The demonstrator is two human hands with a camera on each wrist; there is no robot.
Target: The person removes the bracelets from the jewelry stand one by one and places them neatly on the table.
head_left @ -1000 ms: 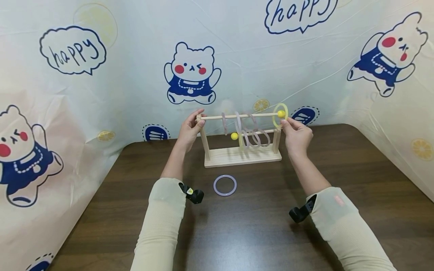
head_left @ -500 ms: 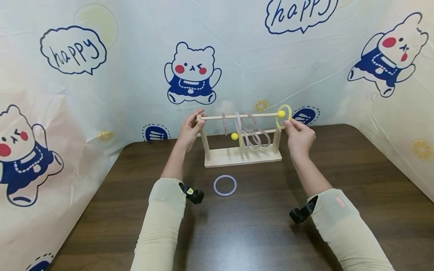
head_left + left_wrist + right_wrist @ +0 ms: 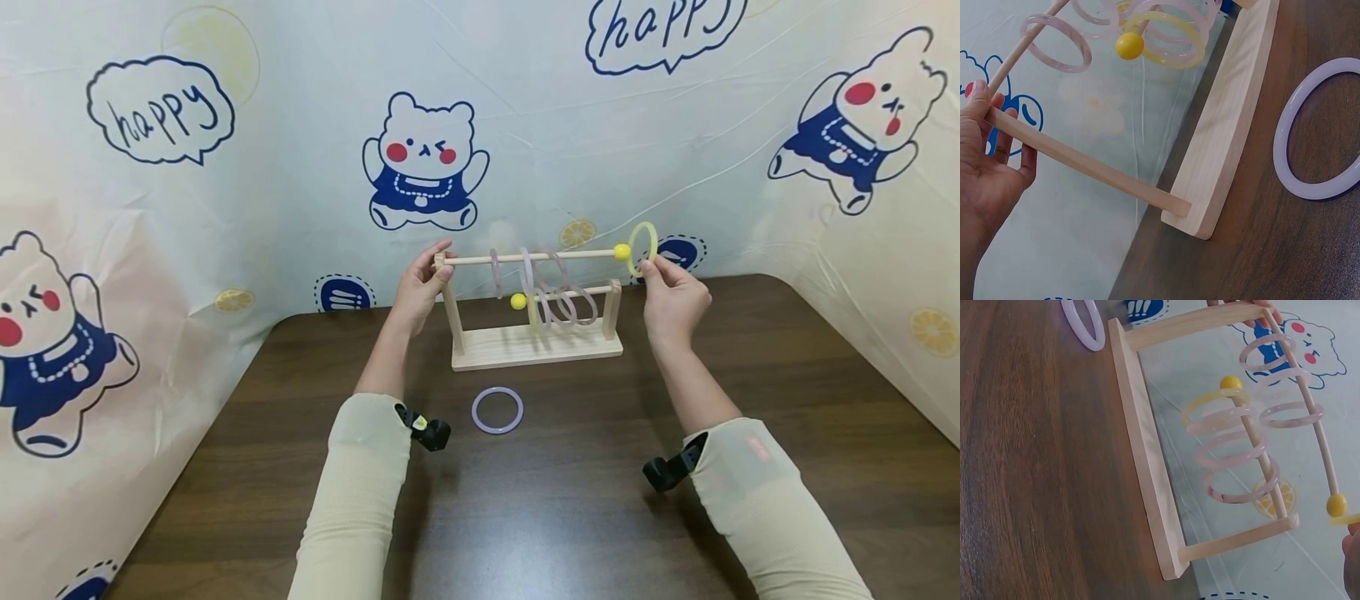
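A wooden ring rack (image 3: 536, 352) stands on the table, with two rods at different heights, each tipped by a yellow ball. My left hand (image 3: 420, 287) grips the top of its left post, thumb in front. Between thumb and fingers my right hand (image 3: 677, 302) pinches a yellow ring (image 3: 642, 249), just right of the ball (image 3: 622, 252) on the upper rod. Several pinkish rings hang on the upper rod, among them a mauve ring (image 3: 1057, 44). On the lower rod hang more pinkish rings and another yellow ring (image 3: 1215, 400). A purple ring (image 3: 497, 411) lies flat before the rack.
The dark wooden table (image 3: 555, 508) reaches back to a pale cloth backdrop (image 3: 292, 167) printed with bears and words. Black wrist cameras (image 3: 429, 432) sit on both cuffs.
My right hand has moved right and drawn the yellow ring away from around the upper rod's ball, so it now sits beyond the ball. The left hand has stayed on the post.
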